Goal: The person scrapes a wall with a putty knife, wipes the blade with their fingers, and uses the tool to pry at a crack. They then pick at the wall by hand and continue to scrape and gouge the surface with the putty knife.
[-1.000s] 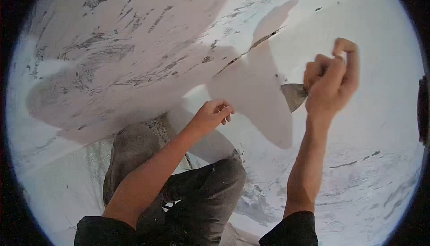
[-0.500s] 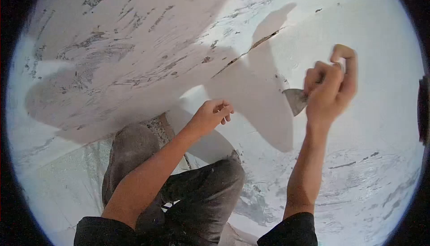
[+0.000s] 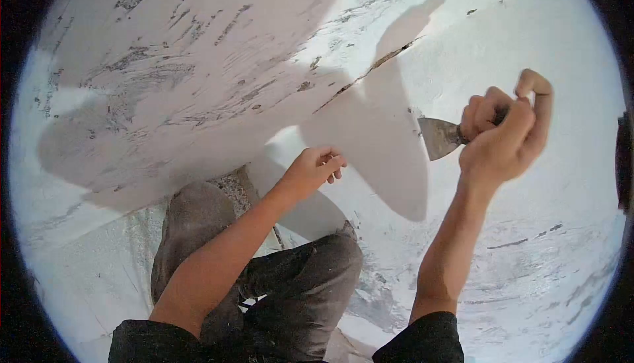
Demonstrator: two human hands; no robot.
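Observation:
My right hand [image 3: 498,132] is wrapped round the handle of a putty knife [image 3: 439,138], its index finger raised and crooked. The flared metal blade points left, its edge right by the small dark specks on the white wall surface [image 3: 541,184]. Most of the handle is hidden in my fist. My left hand [image 3: 318,167] hangs in front of the wall over my bent knee [image 3: 330,257], fingers loosely curled and slightly apart, with nothing showing in them.
A dark crack [image 3: 376,69] runs along the seam between two pale surfaces. The upper left surface [image 3: 218,52] is scarred with grey scrapes and chips. My other knee [image 3: 201,211] is close to a rough broken edge [image 3: 234,188]. A dark object [image 3: 624,165] stands at the far right.
My right hand has moved right and slightly down with the putty knife, and more of the blade shows. The left hand has hardly moved.

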